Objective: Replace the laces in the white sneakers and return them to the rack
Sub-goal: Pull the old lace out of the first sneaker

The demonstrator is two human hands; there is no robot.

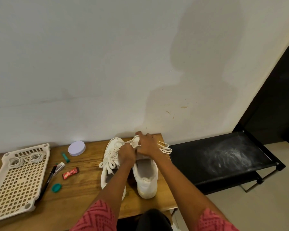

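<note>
A: Tabletop point(83, 165), black rack point(220, 157) just beside it. Two white sneakers point(145, 179) at the tabletop's right end.

B: Step: lacing the right one. Left hand point(126, 153) grip pinches the lace point(165, 148); right hand point(147, 144) grip holds the tongue. Next, likely: thread the next eyelet.

**White sneakers, side by side**

Two white sneakers sit on the wooden surface point(83, 165), toes toward the wall. The left sneaker point(109, 157) is laced; the right sneaker point(146, 177) gapes open, its lace point(165, 148) trailing loose beside the black rack point(223, 157).
</note>
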